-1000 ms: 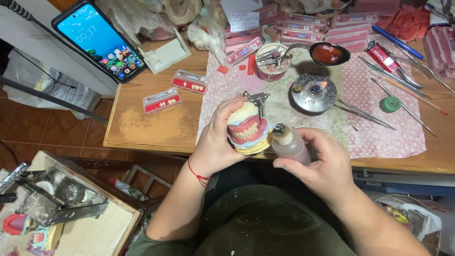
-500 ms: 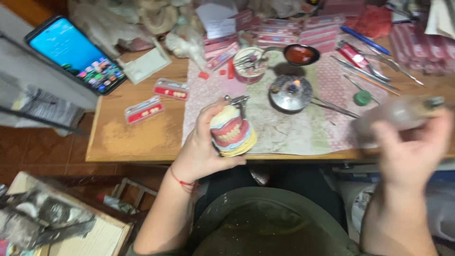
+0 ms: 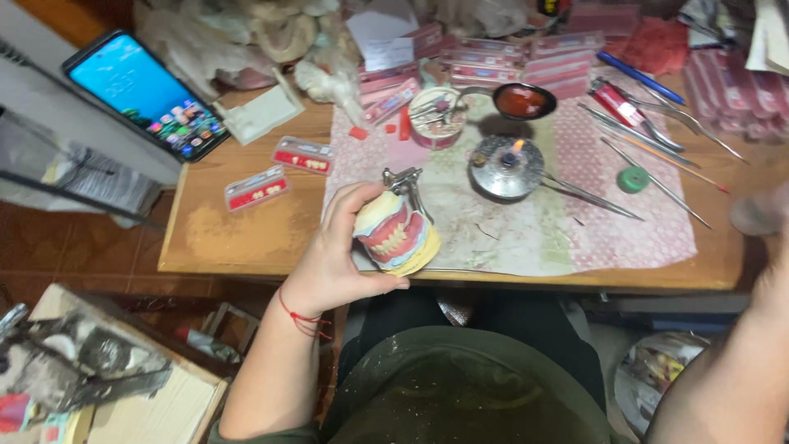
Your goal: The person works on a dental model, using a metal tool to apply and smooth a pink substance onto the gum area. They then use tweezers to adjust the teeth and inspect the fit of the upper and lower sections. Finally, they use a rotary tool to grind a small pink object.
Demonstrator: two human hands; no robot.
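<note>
A: Your left hand [image 3: 337, 255] is closed around the denture model [image 3: 394, 233] on its small metal articulator, held just above the near edge of the desk [image 3: 246, 238]. Your right hand [image 3: 768, 218] is off at the far right edge, blurred; can't tell whether it's open or gripping anything.

B: Progress?

A: My read: teeth are already seated in pink wax on the model, both arches. Finishing looks left, since the spirit lamp [image 3: 508, 164] is lit mid-desk and the metal instruments [image 3: 625, 136] lie spread on the patterned cloth [image 3: 625, 230].

B: Model relative to your hands?

A: In the left, teeth facing you. Well apart from the right. Lamp sits just beyond it, toward the back edge.
</note>
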